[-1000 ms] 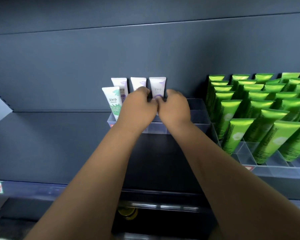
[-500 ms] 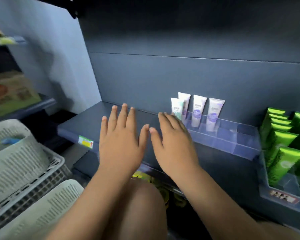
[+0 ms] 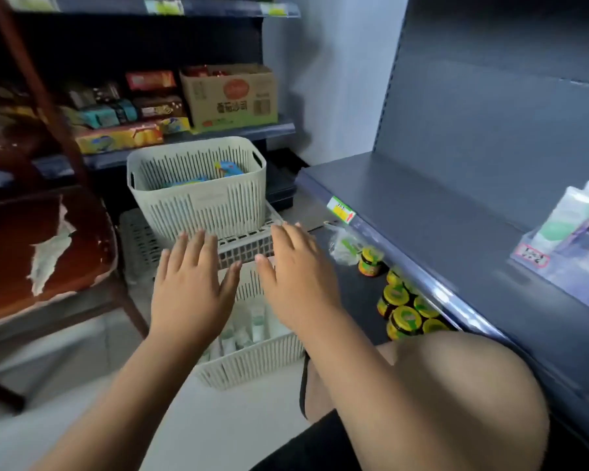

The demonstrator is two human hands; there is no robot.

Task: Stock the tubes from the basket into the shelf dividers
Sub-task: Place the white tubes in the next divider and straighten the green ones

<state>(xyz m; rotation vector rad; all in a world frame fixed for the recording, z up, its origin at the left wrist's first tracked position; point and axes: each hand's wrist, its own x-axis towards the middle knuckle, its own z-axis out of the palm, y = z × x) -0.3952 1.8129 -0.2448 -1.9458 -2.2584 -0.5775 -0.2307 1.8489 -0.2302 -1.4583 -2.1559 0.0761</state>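
Note:
A pale slotted basket [image 3: 252,363] stands on the floor below my hands, with several white and green tubes [image 3: 257,322] lying in it. My left hand [image 3: 191,283] and my right hand [image 3: 296,270] hover side by side above it, fingers straight and spread, holding nothing. At the far right, a few tubes [image 3: 571,215] stand in the clear shelf dividers [image 3: 558,270] on the dark shelf [image 3: 439,226].
A second pale basket [image 3: 198,188] with blue packets sits on a flat crate [image 3: 249,244] behind the hands. Small yellow-lidded jars [image 3: 403,317] line the lower shelf. A worn brown chair [image 3: 45,246] stands at left, my knee [image 3: 463,396] at lower right. Boxes fill the back shelves.
My view has swung left and down from the shelf dividers to the baskets. Both hands left the tubes on the shelf and moved, open, over the floor basket.

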